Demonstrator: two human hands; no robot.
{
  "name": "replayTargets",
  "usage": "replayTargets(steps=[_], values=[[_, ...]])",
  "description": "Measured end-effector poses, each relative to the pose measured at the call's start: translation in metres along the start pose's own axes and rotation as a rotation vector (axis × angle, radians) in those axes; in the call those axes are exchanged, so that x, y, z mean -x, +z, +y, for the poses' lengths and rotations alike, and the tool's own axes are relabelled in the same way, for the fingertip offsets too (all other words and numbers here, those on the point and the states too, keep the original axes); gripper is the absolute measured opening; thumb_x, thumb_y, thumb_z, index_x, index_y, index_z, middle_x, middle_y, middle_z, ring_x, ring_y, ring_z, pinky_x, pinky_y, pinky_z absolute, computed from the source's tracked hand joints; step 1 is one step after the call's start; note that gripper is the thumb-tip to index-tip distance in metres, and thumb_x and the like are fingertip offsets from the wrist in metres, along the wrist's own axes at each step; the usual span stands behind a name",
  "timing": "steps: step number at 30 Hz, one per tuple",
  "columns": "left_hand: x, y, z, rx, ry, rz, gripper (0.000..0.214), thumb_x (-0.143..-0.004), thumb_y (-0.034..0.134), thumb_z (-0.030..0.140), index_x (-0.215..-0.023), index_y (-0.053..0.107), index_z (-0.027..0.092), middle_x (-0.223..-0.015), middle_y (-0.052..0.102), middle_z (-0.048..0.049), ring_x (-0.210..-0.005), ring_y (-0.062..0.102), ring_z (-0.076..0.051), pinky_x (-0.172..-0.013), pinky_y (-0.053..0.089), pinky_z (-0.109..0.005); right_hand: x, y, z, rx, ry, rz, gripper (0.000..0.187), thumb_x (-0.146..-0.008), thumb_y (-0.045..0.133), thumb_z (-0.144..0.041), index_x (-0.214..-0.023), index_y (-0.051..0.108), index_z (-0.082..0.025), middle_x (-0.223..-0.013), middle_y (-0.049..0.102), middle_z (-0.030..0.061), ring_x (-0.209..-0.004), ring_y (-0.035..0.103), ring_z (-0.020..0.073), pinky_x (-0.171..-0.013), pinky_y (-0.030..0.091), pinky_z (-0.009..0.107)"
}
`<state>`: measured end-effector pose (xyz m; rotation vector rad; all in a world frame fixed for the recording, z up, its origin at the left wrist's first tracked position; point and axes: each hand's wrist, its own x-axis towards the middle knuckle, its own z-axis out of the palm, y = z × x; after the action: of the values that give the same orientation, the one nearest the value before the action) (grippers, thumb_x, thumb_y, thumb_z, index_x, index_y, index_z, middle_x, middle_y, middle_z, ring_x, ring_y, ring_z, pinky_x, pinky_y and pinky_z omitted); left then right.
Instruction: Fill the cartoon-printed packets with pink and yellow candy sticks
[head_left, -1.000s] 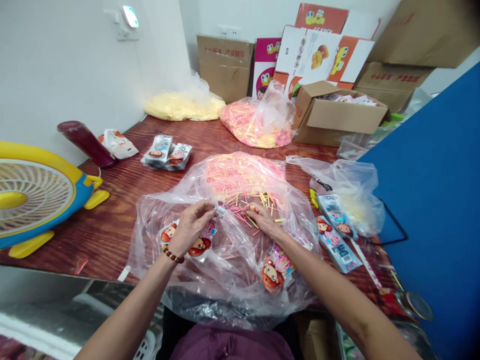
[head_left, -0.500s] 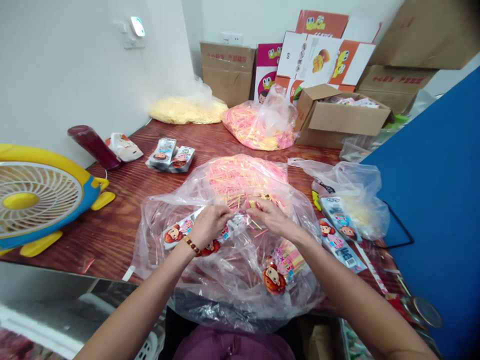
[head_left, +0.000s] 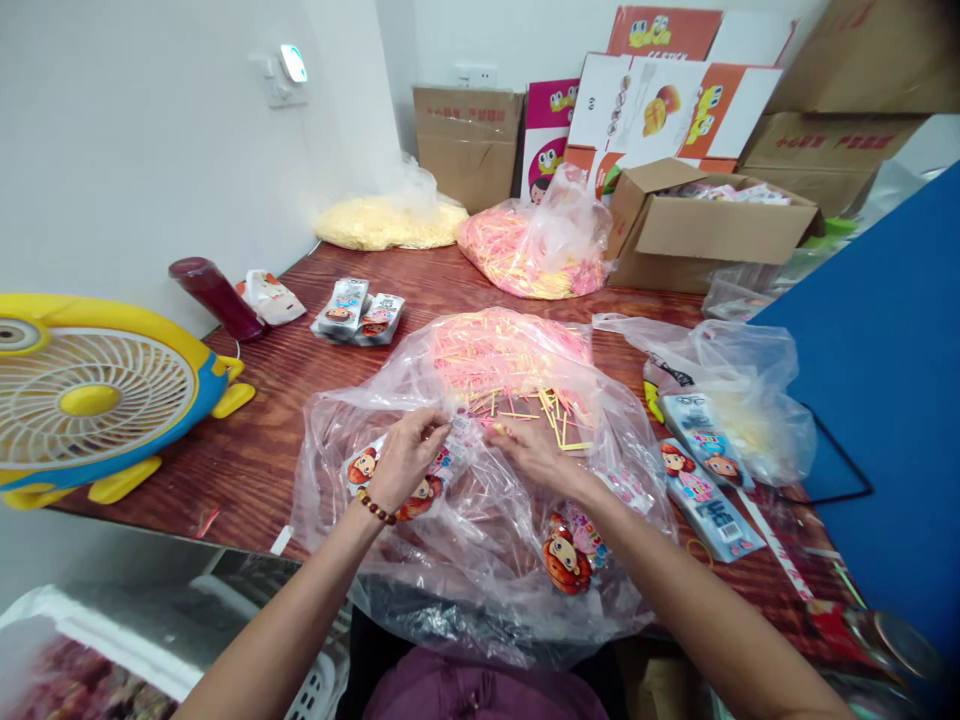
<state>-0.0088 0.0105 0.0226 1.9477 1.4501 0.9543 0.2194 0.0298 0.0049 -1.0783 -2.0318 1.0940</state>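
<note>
My left hand (head_left: pixel 411 455), wearing a beaded bracelet, pinches the shiny edge of a small printed packet (head_left: pixel 420 495) with a red-haired cartoon figure. My right hand (head_left: pixel 536 458) is closed just to the right of that edge, with small yellow ends showing at its fingertips; its fingers hide most of what it holds. Both hands are over a large clear plastic bag (head_left: pixel 480 540). Beyond them, thin pink and yellow sticks (head_left: pixel 510 350) are heaped in the bag, several lying loose toward me. Another printed packet (head_left: pixel 566 555) lies near my right forearm.
A yellow-and-blue fan (head_left: pixel 90 400) stands at left, near a dark red bottle (head_left: pixel 217 298) and stacked packets (head_left: pixel 360 312). At right lie more packets (head_left: pixel 701 495). Behind are a bag of sticks (head_left: pixel 532 250), a yellow-filled bag (head_left: pixel 390 222) and an open carton (head_left: pixel 724 230).
My right hand has turned, its fingers lower and closer to the packet edge. Loose sticks it covered now show behind it. The whole view has shifted slightly, moving things rightward.
</note>
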Motion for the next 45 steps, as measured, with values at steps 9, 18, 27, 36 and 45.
replayTargets(steps=[9,18,27,36,45], values=[[-0.013,-0.003,0.040,0.408,-0.148,-0.296,0.027,-0.082,0.060,0.036,-0.066,0.055,0.015,-0.060,0.046,0.0040,-0.057,0.038,-0.009,-0.054,0.030,-0.021,-0.013,-0.031,-0.050,0.200,-0.280,0.036,0.016,-0.097,0.045,-0.028,-0.088,0.056,-0.021,-0.087,0.060,0.0032,-0.085,0.055,0.0177,-0.077,0.040,0.029],[-0.004,0.011,0.045,0.410,-0.091,-0.326,0.031,-0.087,0.055,0.033,-0.061,0.054,0.015,-0.057,0.046,0.0035,-0.055,0.039,-0.009,-0.054,0.032,-0.021,0.000,-0.041,-0.048,0.067,-0.117,0.063,0.018,-0.094,0.050,-0.029,-0.079,0.052,-0.020,-0.074,0.055,-0.0013,-0.068,0.049,0.0131,-0.065,0.037,0.027],[0.004,0.024,0.049,0.350,0.136,-0.184,0.032,-0.094,0.052,0.032,-0.068,0.060,0.017,-0.068,0.057,-0.0010,-0.065,0.049,-0.012,-0.065,0.040,-0.024,0.002,-0.031,-0.085,-0.778,-0.065,0.552,0.016,-0.090,0.052,-0.040,-0.092,0.052,-0.024,-0.075,0.065,-0.0008,-0.072,0.065,0.0155,-0.068,0.053,0.030],[0.004,0.033,0.053,0.439,0.066,-0.112,0.025,-0.091,0.057,0.032,-0.074,0.065,0.016,-0.068,0.059,-0.0005,-0.065,0.051,-0.013,-0.064,0.041,-0.024,0.005,-0.007,-0.074,-0.742,0.019,0.572,0.023,-0.093,0.052,-0.042,-0.084,0.059,-0.021,-0.087,0.072,0.0040,-0.089,0.068,0.0185,-0.082,0.053,0.033],[-0.003,0.046,0.051,0.747,-0.144,-0.106,0.023,-0.082,0.069,0.038,-0.083,0.071,0.014,-0.077,0.065,-0.0015,-0.070,0.054,-0.013,-0.067,0.044,-0.023,0.009,-0.008,-0.066,-0.581,0.030,0.424,0.019,-0.089,0.059,-0.038,-0.096,0.067,-0.022,-0.105,0.071,0.0048,-0.102,0.063,0.0194,-0.089,0.050,0.032]])
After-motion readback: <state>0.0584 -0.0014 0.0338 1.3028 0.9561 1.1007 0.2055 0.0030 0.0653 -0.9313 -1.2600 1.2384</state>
